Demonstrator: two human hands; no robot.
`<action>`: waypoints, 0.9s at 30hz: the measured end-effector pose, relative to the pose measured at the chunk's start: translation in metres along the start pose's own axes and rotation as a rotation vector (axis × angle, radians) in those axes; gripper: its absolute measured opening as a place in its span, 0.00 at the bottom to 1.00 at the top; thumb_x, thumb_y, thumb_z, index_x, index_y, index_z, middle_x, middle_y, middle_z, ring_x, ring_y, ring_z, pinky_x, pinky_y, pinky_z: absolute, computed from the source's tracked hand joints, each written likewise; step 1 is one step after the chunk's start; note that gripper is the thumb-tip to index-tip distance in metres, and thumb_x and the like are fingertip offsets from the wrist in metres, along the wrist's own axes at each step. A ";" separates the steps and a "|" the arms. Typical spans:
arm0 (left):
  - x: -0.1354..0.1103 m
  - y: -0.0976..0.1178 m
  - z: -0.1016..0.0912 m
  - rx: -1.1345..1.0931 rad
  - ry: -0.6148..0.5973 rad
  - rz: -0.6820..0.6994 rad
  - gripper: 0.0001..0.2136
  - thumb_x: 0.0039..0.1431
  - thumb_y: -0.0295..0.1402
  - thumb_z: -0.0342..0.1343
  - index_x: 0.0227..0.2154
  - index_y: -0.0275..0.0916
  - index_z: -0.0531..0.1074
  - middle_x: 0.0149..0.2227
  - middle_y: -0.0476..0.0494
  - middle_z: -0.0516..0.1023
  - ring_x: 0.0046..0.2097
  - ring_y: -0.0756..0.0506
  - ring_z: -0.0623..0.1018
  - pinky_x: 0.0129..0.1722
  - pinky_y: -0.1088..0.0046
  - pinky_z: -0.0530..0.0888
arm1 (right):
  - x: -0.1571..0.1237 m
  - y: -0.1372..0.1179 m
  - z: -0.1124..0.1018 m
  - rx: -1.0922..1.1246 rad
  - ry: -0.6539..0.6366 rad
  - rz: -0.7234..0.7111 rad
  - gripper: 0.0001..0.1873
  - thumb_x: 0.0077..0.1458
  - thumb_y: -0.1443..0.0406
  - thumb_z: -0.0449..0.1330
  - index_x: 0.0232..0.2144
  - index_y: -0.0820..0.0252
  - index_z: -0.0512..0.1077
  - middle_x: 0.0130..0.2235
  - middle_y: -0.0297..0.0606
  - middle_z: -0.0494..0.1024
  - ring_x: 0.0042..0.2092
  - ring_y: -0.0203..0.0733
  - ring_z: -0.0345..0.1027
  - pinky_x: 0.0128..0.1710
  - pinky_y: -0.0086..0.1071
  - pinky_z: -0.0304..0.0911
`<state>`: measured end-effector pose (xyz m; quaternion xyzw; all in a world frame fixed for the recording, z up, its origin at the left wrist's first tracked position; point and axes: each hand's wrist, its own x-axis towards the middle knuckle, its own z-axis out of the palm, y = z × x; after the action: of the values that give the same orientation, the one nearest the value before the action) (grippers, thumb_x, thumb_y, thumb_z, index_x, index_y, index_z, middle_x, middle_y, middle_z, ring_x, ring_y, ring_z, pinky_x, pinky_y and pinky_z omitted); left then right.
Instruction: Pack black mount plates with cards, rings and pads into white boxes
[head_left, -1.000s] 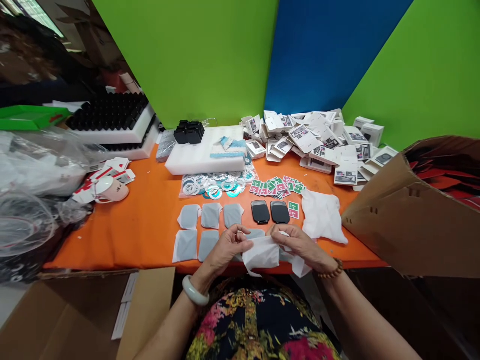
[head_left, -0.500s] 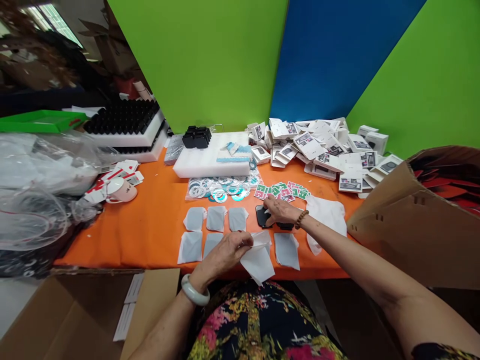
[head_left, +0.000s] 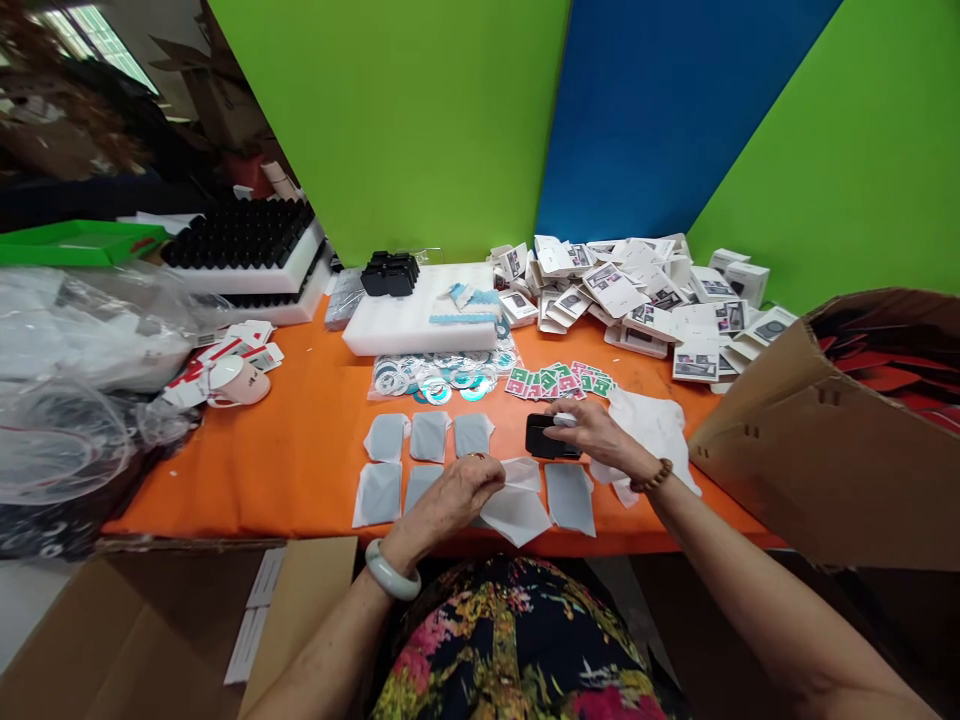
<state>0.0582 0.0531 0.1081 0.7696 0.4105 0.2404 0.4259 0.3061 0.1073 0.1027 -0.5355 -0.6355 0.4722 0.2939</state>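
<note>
My left hand [head_left: 461,490] pinches the edge of a thin white pouch [head_left: 517,515], which hangs with its mouth lifted near the table's front edge. My right hand [head_left: 589,430] is closed on a flat black square piece [head_left: 538,437] with rounded corners. Other dark pieces seem to lie under that hand, mostly covered. Grey-looking squares in white pouches lie in two rows, such as one pouched square [head_left: 386,438] at the back left and another pouched square [head_left: 570,497] at the front right. One in the front row is partly hidden by my left hand.
Green and pink cards [head_left: 555,380] and bagged rings [head_left: 435,375] lie behind the pouches. A white foam block [head_left: 420,335] bears black pieces [head_left: 390,273]. Small white boxes [head_left: 637,290] pile at the back right. White sheets [head_left: 652,430] and a carton [head_left: 780,450] stand at right.
My right hand has moved a little to the right, bringing the black piece along. My left hand stays in place with the pouch, whose lower end has risen slightly.
</note>
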 end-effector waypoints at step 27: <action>0.014 0.080 0.002 -0.302 0.180 0.106 0.05 0.63 0.31 0.48 0.32 0.38 0.67 0.42 0.41 0.77 0.42 0.47 0.75 0.41 0.70 0.71 | -0.080 -0.039 0.032 0.410 0.296 -0.156 0.11 0.49 0.58 0.64 0.28 0.57 0.69 0.31 0.34 0.71 0.33 0.36 0.65 0.32 0.28 0.66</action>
<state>0.1012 0.0397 0.1760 0.6927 0.3651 0.3895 0.4849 0.2827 0.0221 0.1369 -0.4773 -0.5160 0.4837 0.5215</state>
